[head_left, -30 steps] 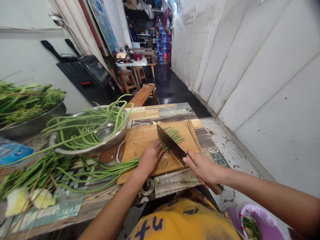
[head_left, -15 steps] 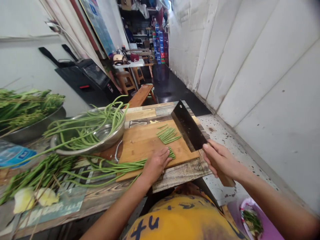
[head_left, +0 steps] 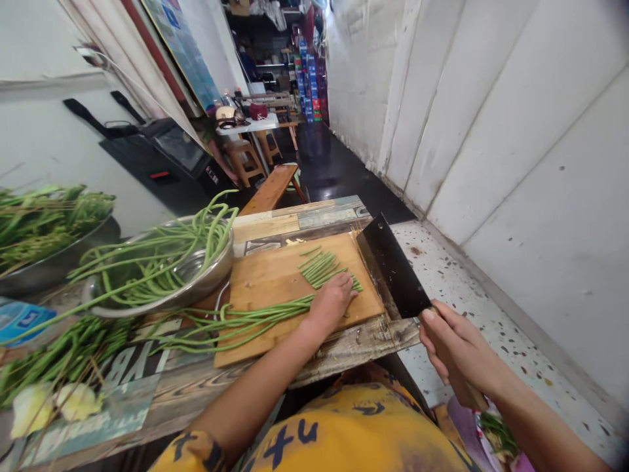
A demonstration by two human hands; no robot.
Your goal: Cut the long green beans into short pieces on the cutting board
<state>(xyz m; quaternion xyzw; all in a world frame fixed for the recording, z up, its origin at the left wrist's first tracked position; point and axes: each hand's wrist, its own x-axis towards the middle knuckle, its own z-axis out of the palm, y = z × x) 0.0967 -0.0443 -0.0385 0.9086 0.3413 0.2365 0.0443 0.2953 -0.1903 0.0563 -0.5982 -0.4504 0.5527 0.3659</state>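
Note:
A wooden cutting board (head_left: 265, 282) lies on the table, with a pile of cut green bean pieces (head_left: 319, 267) near its far right part. My left hand (head_left: 334, 303) rests on the board, its fingers together over beans at the pile's near edge. Long uncut beans (head_left: 255, 318) trail left from under that hand across the board. In my right hand (head_left: 455, 344) is the wooden handle of a cleaver (head_left: 396, 269); its dark blade is raised beyond the board's right edge, apart from the beans.
A metal bowl of long beans (head_left: 162, 262) stands left of the board, a basin of leafy greens (head_left: 54, 229) beyond it. More greens (head_left: 73, 347) lie at the front left. A wooden bench (head_left: 270, 190) stands behind the table.
My left hand has moved right along the board, drawing the long beans with it. My right hand and the cleaver have shifted right and slightly nearer me. The view has shifted a little.

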